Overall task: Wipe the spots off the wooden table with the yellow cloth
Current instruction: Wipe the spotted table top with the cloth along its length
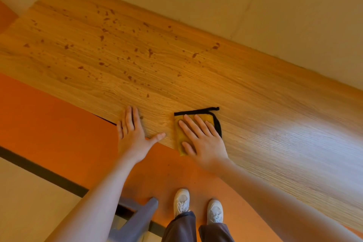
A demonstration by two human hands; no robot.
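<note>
The wooden table (255,92) runs diagonally across the head view. Many brown spots (117,49) are scattered over its left and middle part. The yellow cloth (179,135), edged in black, lies folded at the table's near edge, one corner hanging over it. My right hand (204,139) presses flat on the cloth with fingers spread. My left hand (133,135) lies flat on the near edge just left of the cloth, fingers apart, holding nothing.
A pale wall (255,6) borders the table's far side. Below the table is orange floor (49,124) with a dark stripe. A grey chair (137,218) stands by my feet at the lower left, next to my white shoes (181,202).
</note>
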